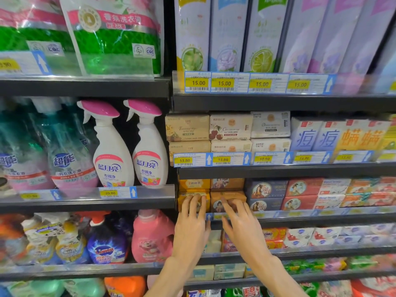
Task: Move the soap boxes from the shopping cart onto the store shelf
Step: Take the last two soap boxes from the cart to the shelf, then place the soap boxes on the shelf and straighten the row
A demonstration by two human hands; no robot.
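Both hands reach up to the shelf (300, 218) that holds the soap boxes. My left hand (191, 224) lies flat, fingers spread, against a yellow soap box (184, 198) at the shelf's left end. My right hand (240, 226) touches the front of an orange soap box (230, 197) just to the right of it. Neither hand closes around a box. More yellow and orange boxes are stacked above these two. The shopping cart is out of view.
Blue soap boxes (266, 189) and red ones (303, 187) stand to the right on the same shelf. A shelf of cream soap boxes (229, 127) hangs just above. White spray bottles (113, 146) and a pink detergent jug (151, 236) fill the left bay.
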